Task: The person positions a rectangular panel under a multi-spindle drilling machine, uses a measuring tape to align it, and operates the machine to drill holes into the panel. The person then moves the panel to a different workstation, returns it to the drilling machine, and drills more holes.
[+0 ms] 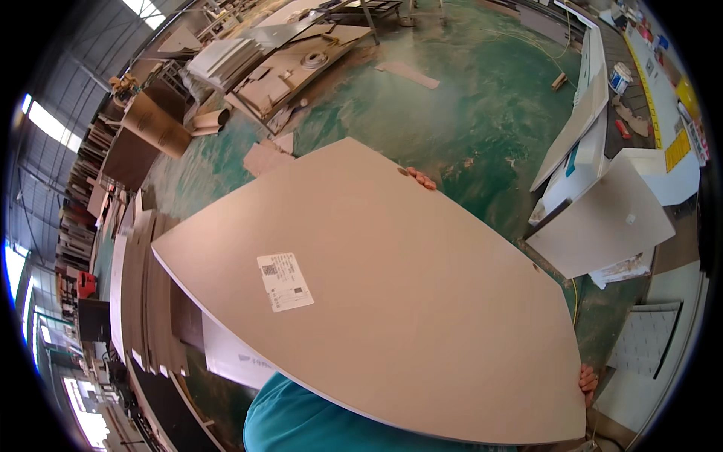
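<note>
A large flat beige-grey panel (399, 294) spans the middle of the view, tilted in front of my body. On its face is a white printed label (285, 282), and small round holes lie near the far edge. My left hand (422, 178) curls its fingertips over that far edge; its palm and arm are hidden behind the panel. At the panel's right end, the fingers of my right hand (588, 383) wrap the short edge near the lower corner. A teal garment (324, 418) on my body shows below the near edge.
Stacked boards (139, 294) stand close on the left. Beyond lies a low table (301, 68) with offcuts. Right, several panels (602, 218) lean together near a white bucket (620, 78). A cardboard scrap (410, 74) lies on the dusty green floor (482, 113).
</note>
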Tool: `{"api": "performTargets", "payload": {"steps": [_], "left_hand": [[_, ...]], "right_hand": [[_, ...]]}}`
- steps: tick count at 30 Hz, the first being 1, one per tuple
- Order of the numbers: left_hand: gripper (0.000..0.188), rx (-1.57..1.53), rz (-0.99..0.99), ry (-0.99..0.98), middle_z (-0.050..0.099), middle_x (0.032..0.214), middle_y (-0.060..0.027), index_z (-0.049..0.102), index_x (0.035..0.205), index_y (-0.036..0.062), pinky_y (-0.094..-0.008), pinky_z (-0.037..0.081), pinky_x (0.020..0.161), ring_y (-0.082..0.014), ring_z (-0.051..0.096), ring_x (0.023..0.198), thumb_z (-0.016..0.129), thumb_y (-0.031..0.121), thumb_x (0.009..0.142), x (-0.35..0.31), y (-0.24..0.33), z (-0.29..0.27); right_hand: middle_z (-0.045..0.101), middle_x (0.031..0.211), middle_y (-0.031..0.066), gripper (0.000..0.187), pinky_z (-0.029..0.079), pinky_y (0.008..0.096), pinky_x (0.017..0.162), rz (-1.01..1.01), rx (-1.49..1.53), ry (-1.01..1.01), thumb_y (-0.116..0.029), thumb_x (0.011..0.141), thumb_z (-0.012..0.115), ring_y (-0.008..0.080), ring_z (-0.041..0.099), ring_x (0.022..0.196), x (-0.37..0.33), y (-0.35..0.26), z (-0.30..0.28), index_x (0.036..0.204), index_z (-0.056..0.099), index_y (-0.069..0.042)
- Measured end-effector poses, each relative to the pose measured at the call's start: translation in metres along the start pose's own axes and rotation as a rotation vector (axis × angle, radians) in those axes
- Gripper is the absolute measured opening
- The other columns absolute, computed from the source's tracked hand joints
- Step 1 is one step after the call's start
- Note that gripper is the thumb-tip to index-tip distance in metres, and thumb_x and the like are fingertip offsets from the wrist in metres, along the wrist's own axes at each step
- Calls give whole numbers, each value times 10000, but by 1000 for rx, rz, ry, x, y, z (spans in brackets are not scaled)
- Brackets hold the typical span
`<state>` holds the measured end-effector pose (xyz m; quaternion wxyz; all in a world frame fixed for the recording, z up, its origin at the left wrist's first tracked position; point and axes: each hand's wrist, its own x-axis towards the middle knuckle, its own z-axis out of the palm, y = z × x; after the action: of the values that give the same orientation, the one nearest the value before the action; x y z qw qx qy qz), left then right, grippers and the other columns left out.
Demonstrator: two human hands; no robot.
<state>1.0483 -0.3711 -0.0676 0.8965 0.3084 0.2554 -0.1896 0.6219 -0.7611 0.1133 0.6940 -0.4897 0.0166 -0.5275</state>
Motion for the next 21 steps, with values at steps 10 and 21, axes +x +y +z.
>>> {"api": "performTargets", "payload": {"steps": [10,21], "left_hand": [[666,-17,36,136,536,1373,-148,475,1396,115,-523,428,1053,-362,511,1259,266,573,961,107,-18,103],[663,-4,-49,275,536,1374,-148,472,1399,117,-524,429,1051,-364,513,1257,259,570,964,315,-50,191]], "right_hand": [[588,769,102,480,358,351,663,61,62,-80,-525,942,438,206,477,709,206,128,-9,814,533,-72],[597,777,113,525,365,343,629,151,-142,-31,-571,929,469,211,487,696,372,261,9,833,543,-60]]}}
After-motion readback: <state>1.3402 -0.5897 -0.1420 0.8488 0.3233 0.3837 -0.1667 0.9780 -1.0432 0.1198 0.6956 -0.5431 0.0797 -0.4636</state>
